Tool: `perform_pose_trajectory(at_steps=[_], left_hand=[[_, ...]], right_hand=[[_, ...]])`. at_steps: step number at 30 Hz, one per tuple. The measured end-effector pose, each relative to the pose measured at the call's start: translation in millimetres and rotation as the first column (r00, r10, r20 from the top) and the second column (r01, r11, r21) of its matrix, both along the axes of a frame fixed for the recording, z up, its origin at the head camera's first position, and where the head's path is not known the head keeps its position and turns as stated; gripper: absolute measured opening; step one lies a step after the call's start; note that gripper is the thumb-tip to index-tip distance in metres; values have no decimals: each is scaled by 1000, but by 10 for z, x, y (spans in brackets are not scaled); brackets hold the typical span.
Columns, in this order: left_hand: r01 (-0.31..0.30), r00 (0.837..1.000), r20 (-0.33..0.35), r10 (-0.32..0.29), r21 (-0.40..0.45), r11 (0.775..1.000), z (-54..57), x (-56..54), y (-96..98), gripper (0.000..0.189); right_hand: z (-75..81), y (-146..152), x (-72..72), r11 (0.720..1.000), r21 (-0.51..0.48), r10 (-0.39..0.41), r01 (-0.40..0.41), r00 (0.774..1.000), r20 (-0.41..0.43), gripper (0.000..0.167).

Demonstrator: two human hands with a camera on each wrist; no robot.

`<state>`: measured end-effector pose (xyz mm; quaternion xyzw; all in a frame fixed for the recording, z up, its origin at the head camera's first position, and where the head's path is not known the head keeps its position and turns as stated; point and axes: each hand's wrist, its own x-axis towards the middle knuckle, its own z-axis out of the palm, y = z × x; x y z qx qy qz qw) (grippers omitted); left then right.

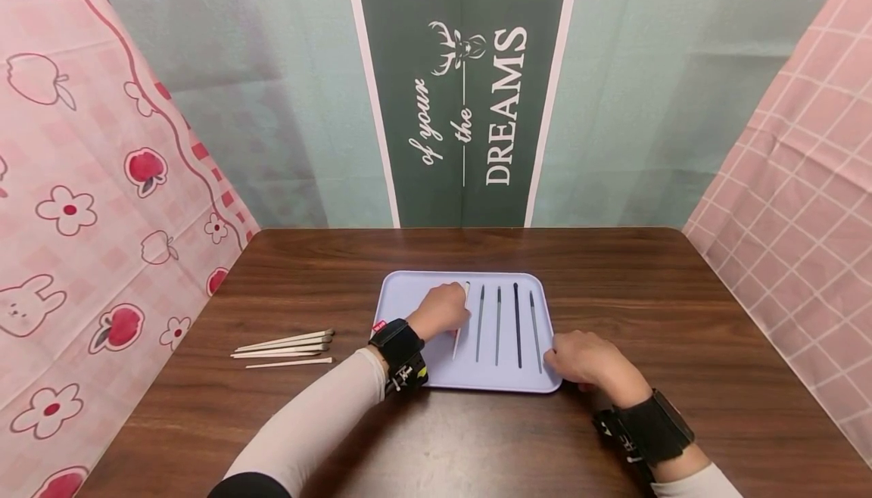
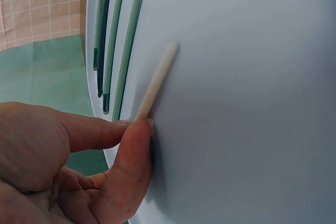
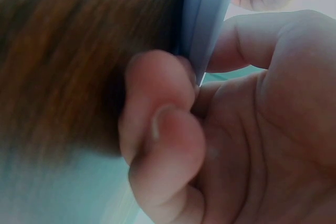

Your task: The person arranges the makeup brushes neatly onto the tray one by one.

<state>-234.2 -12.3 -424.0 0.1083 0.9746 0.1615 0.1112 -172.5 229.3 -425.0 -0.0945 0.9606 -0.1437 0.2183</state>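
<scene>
My left hand (image 1: 441, 310) pinches a slim cream-handled brush (image 1: 456, 340) between thumb and fingers, low over the left-middle of a pale lilac tray (image 1: 470, 382). In the left wrist view the brush's plain handle end (image 2: 160, 77) points away from the fingertips; its other end is hidden by the hand. To the right of it, several thin brushes, grey-green ones (image 1: 498, 324) and a darker one (image 1: 518, 324), lie side by side on the tray. My right hand (image 1: 586, 358) grips the tray's right rim (image 3: 202, 24), thumb on the inner side and curled fingers outside.
Left of the tray, several cream-handled brushes with dark tips (image 1: 289, 345) lie bunched on the brown wooden table (image 1: 463, 445). One pale brush (image 1: 289, 363) lies slightly apart, nearer me. Printed cloths (image 1: 272, 89) hang behind the table and at both sides.
</scene>
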Motion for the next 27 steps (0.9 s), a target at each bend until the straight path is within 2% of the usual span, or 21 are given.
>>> perform_pose_trajectory(at_steps=[3,8,15,20,27], left_hand=[[-10,1000,10,10,2,1000,-6,-5,-6,26],[-2,1000,-8,2,13,1000,8,0,-35,18],[-21,999,-38,22,24,999,84,21,-107,29],[-41,997,-61,40,-27,999,118,37,-148,38],[-51,996,-83,42,-109,993,167,91,-211,61]], right_hand=[[1,-3,1,1000,3,3,-3,1000,-2,19],[0,-3,-1,1000,4,4,-3,1000,-4,19],[7,-3,0,1000,6,-1,1,1000,1,18],[5,0,7,1000,4,-2,2,1000,1,18],[-2,-2,20,1000,-11,-1,0,1000,-18,20]])
